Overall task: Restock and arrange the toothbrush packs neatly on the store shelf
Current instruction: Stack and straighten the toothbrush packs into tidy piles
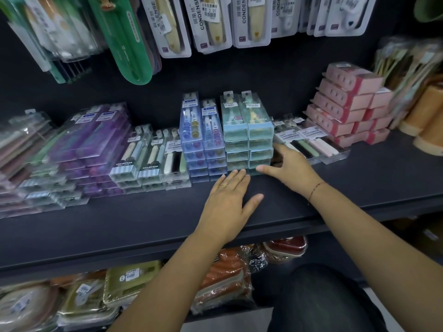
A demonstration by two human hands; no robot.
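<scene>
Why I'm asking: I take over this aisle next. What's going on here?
A person is tidying stacked toothbrush packs on the dark shelf. The left hand lies flat on the shelf, fingertips at the front of the pale green stack. The right hand presses against that stack's right side, thumb at its front bottom edge. Neither hand grips a pack. Blue packs stand beside it on the left, pink boxes further right.

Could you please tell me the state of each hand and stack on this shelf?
teal stack, two even columns, upright
left hand, open, flat on shelf, fingers at teal stack's front
right hand, open, against teal stack's right side
blue stack, two columns, untouched
pink boxes, piled, untouched
</scene>
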